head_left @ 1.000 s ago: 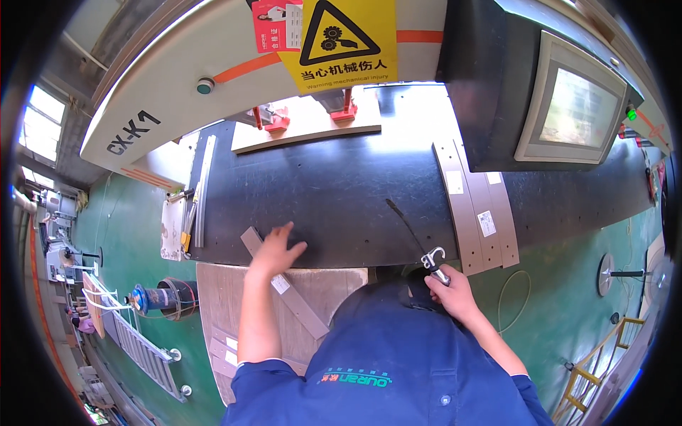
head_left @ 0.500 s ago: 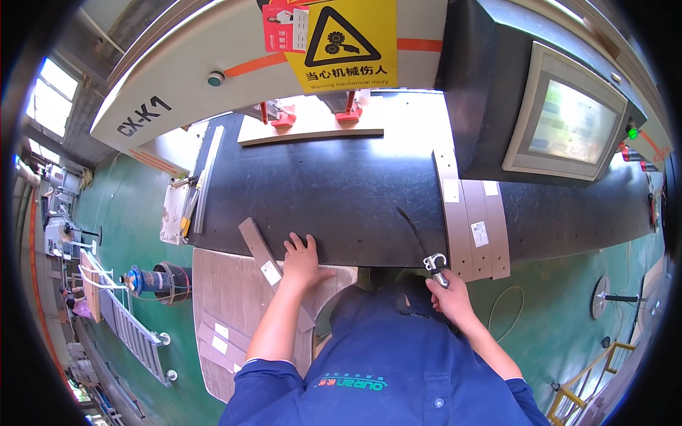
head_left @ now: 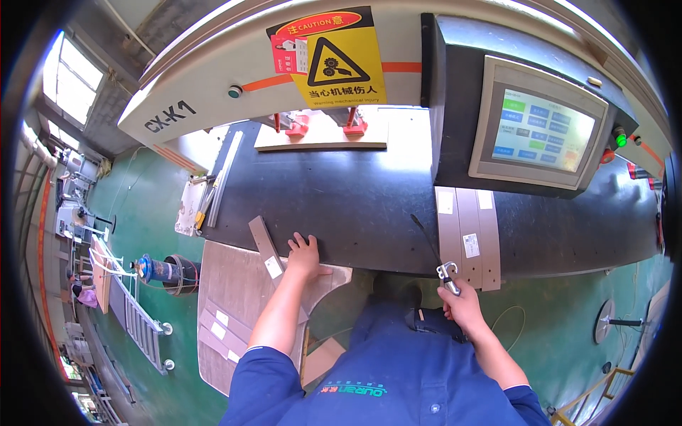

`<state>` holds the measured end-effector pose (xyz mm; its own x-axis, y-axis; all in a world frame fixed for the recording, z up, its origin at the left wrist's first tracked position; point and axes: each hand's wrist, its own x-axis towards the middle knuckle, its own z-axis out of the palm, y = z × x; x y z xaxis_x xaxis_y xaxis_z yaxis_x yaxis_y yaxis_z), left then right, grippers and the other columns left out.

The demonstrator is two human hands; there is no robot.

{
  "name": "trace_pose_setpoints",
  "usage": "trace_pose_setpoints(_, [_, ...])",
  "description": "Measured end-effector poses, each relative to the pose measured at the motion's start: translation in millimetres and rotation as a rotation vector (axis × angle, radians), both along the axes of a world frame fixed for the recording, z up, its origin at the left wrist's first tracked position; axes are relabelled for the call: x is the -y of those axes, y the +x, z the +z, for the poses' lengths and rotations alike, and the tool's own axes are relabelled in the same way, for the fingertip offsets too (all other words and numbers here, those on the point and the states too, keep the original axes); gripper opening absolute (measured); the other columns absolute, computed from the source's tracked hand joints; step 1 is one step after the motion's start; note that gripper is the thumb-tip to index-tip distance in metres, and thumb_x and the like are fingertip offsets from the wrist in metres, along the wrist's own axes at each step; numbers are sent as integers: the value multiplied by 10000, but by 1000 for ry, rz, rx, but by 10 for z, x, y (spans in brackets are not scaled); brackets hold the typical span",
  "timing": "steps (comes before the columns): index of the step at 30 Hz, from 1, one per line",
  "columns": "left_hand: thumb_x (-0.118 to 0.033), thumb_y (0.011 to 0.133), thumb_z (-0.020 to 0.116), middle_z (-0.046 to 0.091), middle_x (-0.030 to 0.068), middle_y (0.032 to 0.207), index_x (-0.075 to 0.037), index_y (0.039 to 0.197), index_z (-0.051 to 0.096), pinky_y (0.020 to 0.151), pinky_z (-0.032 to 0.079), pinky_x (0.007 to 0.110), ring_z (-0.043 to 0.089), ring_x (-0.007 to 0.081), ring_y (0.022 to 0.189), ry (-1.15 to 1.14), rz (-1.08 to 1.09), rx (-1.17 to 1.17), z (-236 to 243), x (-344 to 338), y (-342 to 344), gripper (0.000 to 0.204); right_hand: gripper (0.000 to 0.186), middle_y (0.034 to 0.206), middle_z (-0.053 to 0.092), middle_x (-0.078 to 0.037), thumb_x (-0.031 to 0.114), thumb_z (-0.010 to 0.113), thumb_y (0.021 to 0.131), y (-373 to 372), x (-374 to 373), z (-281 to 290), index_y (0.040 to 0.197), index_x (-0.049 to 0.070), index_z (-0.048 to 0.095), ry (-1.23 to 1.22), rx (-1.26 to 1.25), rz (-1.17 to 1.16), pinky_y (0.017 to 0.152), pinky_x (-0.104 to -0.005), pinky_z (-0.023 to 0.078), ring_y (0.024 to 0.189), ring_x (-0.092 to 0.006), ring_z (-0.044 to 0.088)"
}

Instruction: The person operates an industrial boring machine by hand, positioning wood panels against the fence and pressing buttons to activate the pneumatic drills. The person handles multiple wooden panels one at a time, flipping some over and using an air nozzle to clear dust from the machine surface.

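My left hand [head_left: 305,259] rests with fingers spread where the black table meets a lower wood-grain panel. Beside it, a brown strip board [head_left: 263,240] with a white label lies slantwise across that joint, partly hidden by my forearm. My right hand [head_left: 463,304] is wrapped round the handle of an air blow gun [head_left: 447,272], with a silver body and a hooked lever. Its long thin black nozzle points up and left over the table. Just right of the gun, several brown strip boards [head_left: 469,231] with holes and white labels lie side by side, over the table's front edge.
Red clamp feet [head_left: 354,128] stand over a pale strip at the back of the black table [head_left: 341,184]. A control screen [head_left: 543,128] overhangs the right. More labelled strips [head_left: 222,328] lie on the wood-grain panel [head_left: 231,277]. A trolley [head_left: 138,319] stands on the green floor.
My view has shifted, so the machine sits lower and the screen reads more sharply. The blow gun stays in my right hand and its nozzle points more steeply upward. My left hand keeps its place.
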<state>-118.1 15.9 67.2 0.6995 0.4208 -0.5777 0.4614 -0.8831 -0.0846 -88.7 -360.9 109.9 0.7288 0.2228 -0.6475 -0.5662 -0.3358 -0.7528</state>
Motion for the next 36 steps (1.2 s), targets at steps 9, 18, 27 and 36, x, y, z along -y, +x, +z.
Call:
trace_pose_setpoints(9, [-486, 547, 881, 132, 400, 1477, 22, 1447, 203, 1092, 346, 485, 231, 540, 1359, 20, -21, 13, -108, -87, -6, 1236, 191, 607, 559, -23, 203, 649, 887, -79, 186, -179, 881, 33, 562, 23, -25, 99, 455, -231, 429, 491, -92, 531])
trace_pose_setpoints(18, [-484, 540, 888, 141, 400, 1475, 0, 1434, 212, 1063, 383, 504, 217, 558, 1355, 31, -6, -16, -98, -57, 48, 1221, 186, 603, 560, -30, 196, 649, 886, -48, 229, -211, 867, 35, 558, 88, -47, 92, 448, -235, 430, 482, -99, 531])
trace_pose_setpoints(27, [-447, 515, 908, 165, 412, 1460, -3, 1416, 235, 1039, 416, 492, 249, 583, 1325, 19, -8, 15, -102, -62, 97, 1209, 178, 601, 556, -28, 199, 636, 888, 59, 226, -183, 886, 34, 568, 112, -34, 97, 440, -233, 416, 476, -103, 525])
trace_pose_setpoints(36, [-415, 505, 916, 165, 377, 1475, -37, 1410, 259, 1054, 377, 539, 237, 570, 1341, -19, 41, 104, -85, -56, 20, 1180, 160, 587, 557, -34, 172, 631, 883, 144, 167, -202, 875, 32, 552, 110, 1, 187, 427, -243, 417, 470, -117, 538])
